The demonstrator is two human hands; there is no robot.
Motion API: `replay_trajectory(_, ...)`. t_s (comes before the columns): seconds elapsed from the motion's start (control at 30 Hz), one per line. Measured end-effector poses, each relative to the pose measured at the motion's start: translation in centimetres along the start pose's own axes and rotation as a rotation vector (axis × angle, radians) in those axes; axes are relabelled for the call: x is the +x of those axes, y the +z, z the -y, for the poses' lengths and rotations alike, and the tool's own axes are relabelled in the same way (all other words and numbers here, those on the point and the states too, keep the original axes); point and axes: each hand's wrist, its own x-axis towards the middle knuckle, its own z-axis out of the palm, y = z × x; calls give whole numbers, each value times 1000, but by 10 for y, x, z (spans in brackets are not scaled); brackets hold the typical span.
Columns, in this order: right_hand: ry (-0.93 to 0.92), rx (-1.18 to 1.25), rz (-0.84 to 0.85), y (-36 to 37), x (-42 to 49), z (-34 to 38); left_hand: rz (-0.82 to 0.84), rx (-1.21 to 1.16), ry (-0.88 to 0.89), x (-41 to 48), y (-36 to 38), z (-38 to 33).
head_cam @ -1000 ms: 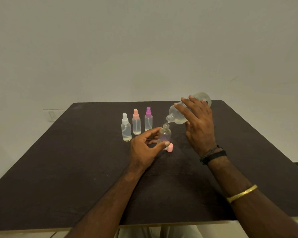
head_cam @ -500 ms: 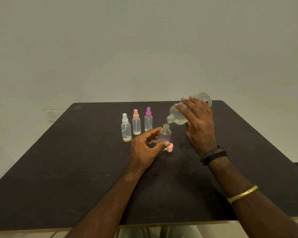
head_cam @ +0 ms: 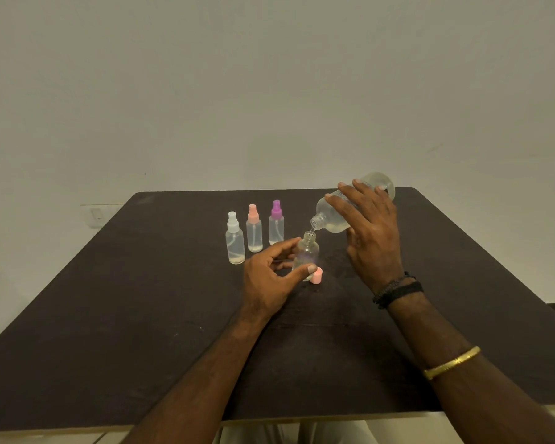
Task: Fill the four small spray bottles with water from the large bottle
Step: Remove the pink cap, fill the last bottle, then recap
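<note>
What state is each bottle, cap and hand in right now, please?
large bottle, uncapped, tilted, pouring, held by right hand.
uncapped spray bottle, upright, being filled, held by left hand.
pink cap, off, on the table.
white-capped spray bottle, upright, capped.
pink-capped spray bottle, upright, capped.
purple-capped spray bottle, upright, capped.

Right hand [head_cam: 370,238] wrapping over large bottle [head_cam: 329,219], hiding its midsection; palm side facing away from camera. Left hand [head_cam: 269,277] covering lower left of open small bottle [head_cam: 308,251]; fill level inside reading too faint to call. Stream between two bottle mouths coming out too thin to confirm. Pink cap [head_cam: 318,279] sitting partly behind left thumb tip. Both forearms running off bottom edge. Table [head_cam: 141,315] near corners getting clipped at left and right edges. Wall plate [head_cam: 95,214] at left showing too small to identify.
</note>
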Motion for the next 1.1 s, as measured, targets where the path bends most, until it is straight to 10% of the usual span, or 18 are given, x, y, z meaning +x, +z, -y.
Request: replay_trajectory(1.1,-22,-17,-17,-2,1,0,14,6,10,-1,-1,-2)
